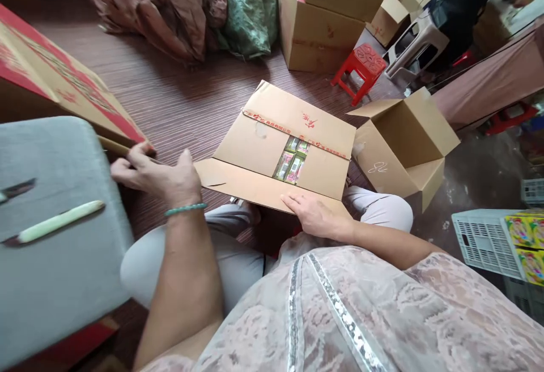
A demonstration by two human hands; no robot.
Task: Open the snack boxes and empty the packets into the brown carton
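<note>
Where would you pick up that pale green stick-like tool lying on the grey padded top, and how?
I'd pinch the middle of the pale green tool from above, using the nearby left hand. It lies flat on the grey top, its long sides exposed for fingers and thumb. I'd avoid the dark, narrow far-left end, too blurred to identify.
</note>
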